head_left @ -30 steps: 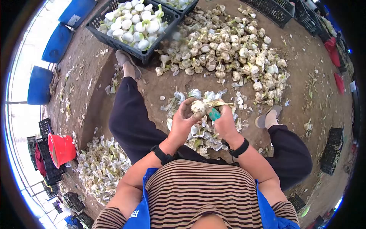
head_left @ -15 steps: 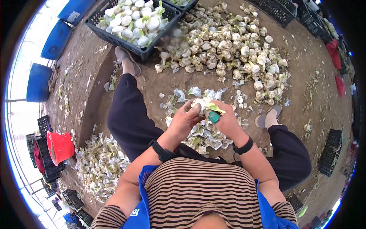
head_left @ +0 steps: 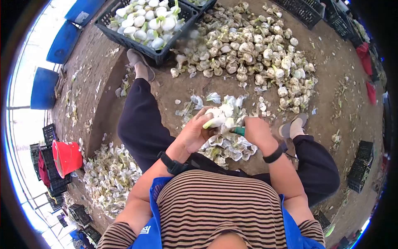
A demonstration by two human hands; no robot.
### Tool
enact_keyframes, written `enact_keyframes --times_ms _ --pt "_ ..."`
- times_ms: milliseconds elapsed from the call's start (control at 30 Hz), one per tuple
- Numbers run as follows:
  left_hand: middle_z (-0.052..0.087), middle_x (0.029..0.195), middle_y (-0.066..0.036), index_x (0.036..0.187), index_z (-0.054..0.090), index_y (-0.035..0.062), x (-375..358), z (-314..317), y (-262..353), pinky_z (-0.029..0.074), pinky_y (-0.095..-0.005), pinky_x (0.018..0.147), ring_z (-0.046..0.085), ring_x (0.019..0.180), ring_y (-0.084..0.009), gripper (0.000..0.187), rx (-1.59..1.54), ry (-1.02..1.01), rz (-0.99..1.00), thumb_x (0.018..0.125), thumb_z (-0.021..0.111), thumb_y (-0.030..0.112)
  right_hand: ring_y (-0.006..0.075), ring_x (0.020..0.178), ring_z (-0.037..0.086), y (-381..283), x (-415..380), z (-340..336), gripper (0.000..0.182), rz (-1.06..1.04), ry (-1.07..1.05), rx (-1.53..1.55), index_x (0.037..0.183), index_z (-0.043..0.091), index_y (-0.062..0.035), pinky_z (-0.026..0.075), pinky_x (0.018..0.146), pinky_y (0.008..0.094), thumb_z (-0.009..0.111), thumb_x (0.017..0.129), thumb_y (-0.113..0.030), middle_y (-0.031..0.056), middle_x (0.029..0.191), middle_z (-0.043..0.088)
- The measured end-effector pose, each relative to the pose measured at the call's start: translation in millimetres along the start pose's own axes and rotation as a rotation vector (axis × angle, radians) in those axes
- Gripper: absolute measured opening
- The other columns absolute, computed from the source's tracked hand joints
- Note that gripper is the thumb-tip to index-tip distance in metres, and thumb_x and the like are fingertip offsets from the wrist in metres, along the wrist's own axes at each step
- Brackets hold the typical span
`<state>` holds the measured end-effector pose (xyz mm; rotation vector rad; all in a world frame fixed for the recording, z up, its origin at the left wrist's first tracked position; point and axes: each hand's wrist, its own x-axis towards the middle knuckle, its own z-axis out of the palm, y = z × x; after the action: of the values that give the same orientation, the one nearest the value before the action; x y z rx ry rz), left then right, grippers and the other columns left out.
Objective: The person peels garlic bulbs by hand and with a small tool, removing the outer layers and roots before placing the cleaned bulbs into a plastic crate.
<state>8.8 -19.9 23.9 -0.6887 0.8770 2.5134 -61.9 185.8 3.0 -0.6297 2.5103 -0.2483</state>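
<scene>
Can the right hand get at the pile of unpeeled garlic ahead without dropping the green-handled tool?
Probably yes: bare ground lies between the right hand and the garlic pile, though it still grips the green-handled tool.

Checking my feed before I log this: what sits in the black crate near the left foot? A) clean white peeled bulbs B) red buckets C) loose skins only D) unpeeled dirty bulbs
A: the crate is filled with clean white bulbs, while the dirty, unpeeled pile lies on the ground beside it.
</scene>
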Motion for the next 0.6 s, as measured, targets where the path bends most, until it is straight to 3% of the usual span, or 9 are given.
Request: enact_keyframes --times_ms 33,100,133,233,467,567,600 --pt "0.055 0.109 -0.004 0.123 0.045 0.0102 1 -2 -1 0.049 -0.0298 0.077 0.056 0.094 -0.0140 0.042 -0.001 0.004 0.000 0.087 0.060 0.027 0.0358 0.073 0.064 -6 0 -3 0.022 -0.003 -0.003 0.002 0.079 0.063 -0.0010 0.049 0.065 0.0425 0.066 0.076 -0.023 0.0195 0.077 0.064" --pt "0.058 0.104 -0.006 0.122 0.046 0.0097 4 -6 -7 0.049 -0.0335 0.080 0.058 0.091 -0.0175 0.041 0.025 0.025 0.052 0.089 0.056 0.033 0.0344 0.074 0.063 -20 -2 -14 0.016 -0.103 0.196 0.562 0.084 0.063 -0.0022 0.050 0.066 0.0396 0.064 0.076 -0.016 0.0169 0.079 0.065" --pt "0.058 0.104 -0.006 0.122 0.046 0.0097 6 -6 -11 0.049 -0.0335 0.080 0.058 0.091 -0.0175 0.041 0.026 0.025 0.050 0.089 0.056 0.033 0.0336 0.077 0.062 -43 -5 -23 0.012 -0.284 0.481 0.853 0.087 0.062 -0.0018 0.049 0.066 0.0380 0.060 0.076 -0.007 0.0155 0.082 0.064" --pt "0.057 0.104 -0.004 0.116 0.049 0.0084 10 -6 -17 0.048 -0.0306 0.081 0.056 0.092 -0.0150 0.036 -0.045 -0.010 0.058 0.093 0.052 0.035 0.0294 0.081 0.063 -47 2 -18 0.022 -0.447 0.543 0.650 0.095 0.062 0.0000 0.050 0.070 0.0328 0.059 0.073 0.001 0.0149 0.088 0.064" --pt "0.057 0.104 -0.004 0.114 0.051 0.0047 8 -13 -19 0.047 -0.0333 0.080 0.056 0.090 -0.0165 0.033 -0.057 0.003 0.064 0.092 0.054 0.029 0.0328 0.072 0.059 -48 2 -18 0.018 -0.547 0.632 0.398 0.088 0.059 -0.0035 0.048 0.064 0.0391 0.058 0.071 0.001 0.0129 0.078 0.061" --pt "0.057 0.106 -0.005 0.116 0.050 0.0027 -4 1 -4 0.046 -0.0313 0.082 0.056 0.091 -0.0157 0.038 0.035 -0.036 -0.018 0.088 0.061 0.026 0.0338 0.072 0.059 -33 16 -13 0.014 -0.452 0.620 0.402 0.086 0.057 -0.0032 0.048 0.063 0.0403 0.057 0.071 -0.001 0.0146 0.079 0.060" --pt "0.059 0.103 -0.006 0.116 0.051 0.0028 -7 3 -2 0.047 -0.0298 0.080 0.057 0.090 -0.0156 0.042 0.168 -0.138 -0.086 0.086 0.063 0.029 0.0313 0.076 0.062 -26 22 -10 0.014 -0.379 0.633 0.277 0.085 0.054 -0.0019 0.050 0.066 0.0403 0.054 0.072 -0.002 0.0151 0.082 0.062"
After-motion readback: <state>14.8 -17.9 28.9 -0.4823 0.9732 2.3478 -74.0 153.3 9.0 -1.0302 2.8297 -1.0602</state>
